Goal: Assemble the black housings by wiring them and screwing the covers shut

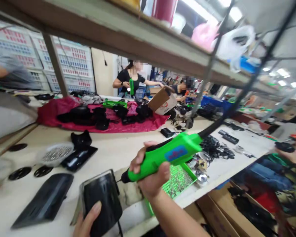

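Head view, screwdriver (pixel 160 157) at housing (pixel 105 194) edge, tray (pixel 190 171) near.

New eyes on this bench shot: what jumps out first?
The bright green power screwdriver in the right hand, mid-picture, pointing toward the black plastic casing held in the left hand. Next, the vivid pink sheet across the bench, with black parts piled on it. Then the green tray of small metal pieces, behind the right wrist.

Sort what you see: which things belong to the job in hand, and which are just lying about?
Job: green power driver in the right hand; black casing in the left hand; probably green tray.

Apparently lying about: pink bag; white bag; cardboard box.
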`<state>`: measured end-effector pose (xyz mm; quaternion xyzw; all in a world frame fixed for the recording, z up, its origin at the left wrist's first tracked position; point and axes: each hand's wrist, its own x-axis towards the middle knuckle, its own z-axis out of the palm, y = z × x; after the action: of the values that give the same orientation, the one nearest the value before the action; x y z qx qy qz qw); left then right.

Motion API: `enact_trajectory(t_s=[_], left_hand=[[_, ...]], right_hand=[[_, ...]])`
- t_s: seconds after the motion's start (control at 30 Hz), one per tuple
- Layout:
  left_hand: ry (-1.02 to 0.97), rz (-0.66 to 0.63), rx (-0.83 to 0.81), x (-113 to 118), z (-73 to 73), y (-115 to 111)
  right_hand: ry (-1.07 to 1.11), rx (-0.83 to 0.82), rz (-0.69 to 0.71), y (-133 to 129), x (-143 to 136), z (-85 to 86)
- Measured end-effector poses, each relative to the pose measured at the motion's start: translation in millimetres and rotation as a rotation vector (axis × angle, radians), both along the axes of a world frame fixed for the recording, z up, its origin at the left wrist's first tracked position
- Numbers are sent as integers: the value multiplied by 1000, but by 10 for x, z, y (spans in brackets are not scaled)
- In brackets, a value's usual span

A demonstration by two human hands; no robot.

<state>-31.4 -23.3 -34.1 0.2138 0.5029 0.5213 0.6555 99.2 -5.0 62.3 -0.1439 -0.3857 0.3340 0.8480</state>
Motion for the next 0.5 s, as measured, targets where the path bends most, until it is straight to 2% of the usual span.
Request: enact_trajectory(t_s=[0.07,0.13,0.27,0.4,0.5], left_hand=[[-97,51,-140,-41,-17,-32],[-116,83,-169,-44,-18,-20],[-123,59,-93,-10,-10,8],[-150,98,-57,3,-15,-12],[-146,79,-32,0,-40,-37]], right_hand=[[-15,-28,-4,-114,48,55],[-43,-62,14,-224,69,66],[-163,-101,57,-353,23,22],[-187,-69,62,-306,-27,-5],[-163,-81,65,-243,-42,-35]])
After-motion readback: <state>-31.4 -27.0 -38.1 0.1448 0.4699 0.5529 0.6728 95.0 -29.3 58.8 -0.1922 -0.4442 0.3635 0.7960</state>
